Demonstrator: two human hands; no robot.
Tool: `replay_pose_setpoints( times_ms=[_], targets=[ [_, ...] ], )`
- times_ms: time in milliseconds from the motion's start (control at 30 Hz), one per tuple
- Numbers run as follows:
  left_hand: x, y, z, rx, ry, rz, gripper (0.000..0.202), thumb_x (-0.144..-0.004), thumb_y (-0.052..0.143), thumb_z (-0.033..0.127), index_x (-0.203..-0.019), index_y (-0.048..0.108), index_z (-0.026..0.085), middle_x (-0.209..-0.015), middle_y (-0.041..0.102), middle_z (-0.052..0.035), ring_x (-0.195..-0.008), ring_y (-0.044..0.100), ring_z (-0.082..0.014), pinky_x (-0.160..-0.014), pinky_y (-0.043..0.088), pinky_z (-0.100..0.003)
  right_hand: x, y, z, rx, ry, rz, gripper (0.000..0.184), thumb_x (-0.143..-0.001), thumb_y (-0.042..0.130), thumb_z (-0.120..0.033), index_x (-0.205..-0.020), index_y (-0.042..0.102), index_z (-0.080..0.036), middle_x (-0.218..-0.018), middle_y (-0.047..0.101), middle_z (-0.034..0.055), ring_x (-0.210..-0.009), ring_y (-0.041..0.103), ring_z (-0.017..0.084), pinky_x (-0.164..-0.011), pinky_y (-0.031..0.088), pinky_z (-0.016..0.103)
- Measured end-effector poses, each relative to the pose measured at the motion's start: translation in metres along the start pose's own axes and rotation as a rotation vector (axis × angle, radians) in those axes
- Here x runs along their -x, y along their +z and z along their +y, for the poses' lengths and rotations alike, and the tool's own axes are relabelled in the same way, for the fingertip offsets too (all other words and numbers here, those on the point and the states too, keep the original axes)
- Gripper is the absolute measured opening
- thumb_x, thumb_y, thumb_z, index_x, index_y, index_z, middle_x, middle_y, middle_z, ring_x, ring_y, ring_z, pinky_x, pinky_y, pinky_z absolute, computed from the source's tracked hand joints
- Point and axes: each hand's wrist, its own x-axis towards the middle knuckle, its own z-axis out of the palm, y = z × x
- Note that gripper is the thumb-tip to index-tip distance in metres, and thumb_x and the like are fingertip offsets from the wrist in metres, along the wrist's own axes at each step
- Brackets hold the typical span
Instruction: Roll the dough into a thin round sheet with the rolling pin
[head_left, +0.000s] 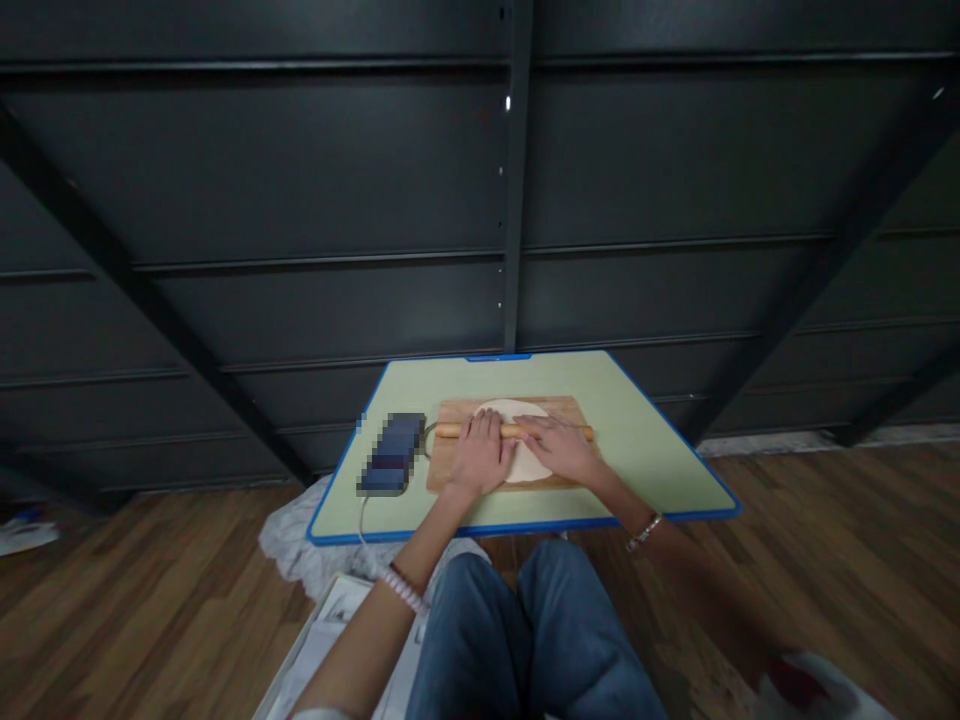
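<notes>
A wooden rolling pin (510, 431) lies crosswise over a round, thin sheet of pale dough (529, 467). Beneath the dough is a wooden board (448, 459). My left hand (481, 450) rests flat on the left half of the pin, its fingers stretched forward over it. From the right, my right hand (559, 445) lies on the pin with outstretched fingers pointing left. Both palms are turned down and hide parts of the pin and the dough. The pin's two ends show beyond my hands.
The board is on a pale green folding table (652, 465) with a blue edge. At its left lies a pixelated phone-like device (394, 453) with a cable. Crumpled light plastic (300, 535) and a white box (330, 625) sit below left. A dark panelled wall (322, 170) stands behind.
</notes>
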Motion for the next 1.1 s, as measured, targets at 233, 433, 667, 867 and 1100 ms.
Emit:
replay_pose_setpoints(
  times_ms=[233, 433, 667, 867, 1100],
  targets=[
    [0.027, -0.008, 0.008, 0.026, 0.052, 0.075, 0.052, -0.091, 0.035, 0.041, -0.127, 0.042, 0.005, -0.127, 0.051, -0.0189, -0.121, 0.042, -0.0288, -0.106, 0.026, -0.046, 0.027, 0.005, -0.013, -0.1, -0.086, 0.13, 0.038, -0.092, 0.041, -0.025, -0.128, 0.054, -0.021, -0.129, 0.057, 0.0053, -0.12, 0.049, 0.018, -0.107, 0.03, 0.042],
    [0.04, -0.019, 0.012, 0.063, 0.064, 0.079, 0.052, -0.088, 0.04, 0.043, -0.126, 0.043, 0.008, -0.122, 0.051, -0.0176, -0.115, 0.045, -0.0291, -0.1, 0.034, -0.045, 0.032, -0.002, -0.014, -0.292, -0.061, 0.197, 0.031, -0.091, 0.043, -0.024, -0.111, 0.067, -0.021, -0.114, 0.067, 0.0044, -0.109, 0.059, 0.018, -0.1, 0.041, 0.038],
    [0.045, -0.025, 0.008, 0.068, 0.055, 0.008, 0.056, -0.088, 0.04, 0.043, -0.132, 0.039, 0.008, -0.125, 0.051, -0.0163, -0.116, 0.045, -0.0289, -0.1, 0.035, -0.043, 0.029, -0.007, -0.007, -0.314, -0.07, 0.119, 0.033, -0.092, 0.043, -0.03, -0.116, 0.063, -0.023, -0.115, 0.066, 0.0033, -0.109, 0.058, 0.018, -0.102, 0.039, 0.039],
    [0.015, -0.009, -0.004, 0.026, 0.033, -0.048, 0.068, -0.09, 0.034, 0.048, -0.137, 0.03, 0.0, -0.141, 0.038, -0.022, -0.133, 0.03, -0.0307, -0.109, 0.023, -0.044, 0.007, 0.001, -0.005, 0.001, -0.109, 0.066, 0.052, -0.092, 0.039, -0.042, -0.136, 0.044, -0.014, -0.142, 0.042, 0.0099, -0.133, 0.032, 0.021, -0.11, 0.024, 0.039],
    [-0.026, 0.003, -0.013, -0.005, -0.055, -0.067, 0.064, -0.091, 0.029, 0.047, -0.132, 0.039, -0.002, -0.136, 0.044, -0.0223, -0.13, 0.037, -0.0283, -0.111, 0.02, -0.039, -0.043, 0.013, 0.022, 0.01, -0.036, -0.129, 0.056, -0.096, 0.023, -0.044, -0.137, 0.042, -0.012, -0.144, 0.038, 0.0111, -0.134, 0.032, 0.02, -0.111, 0.023, 0.037]
  ],
)
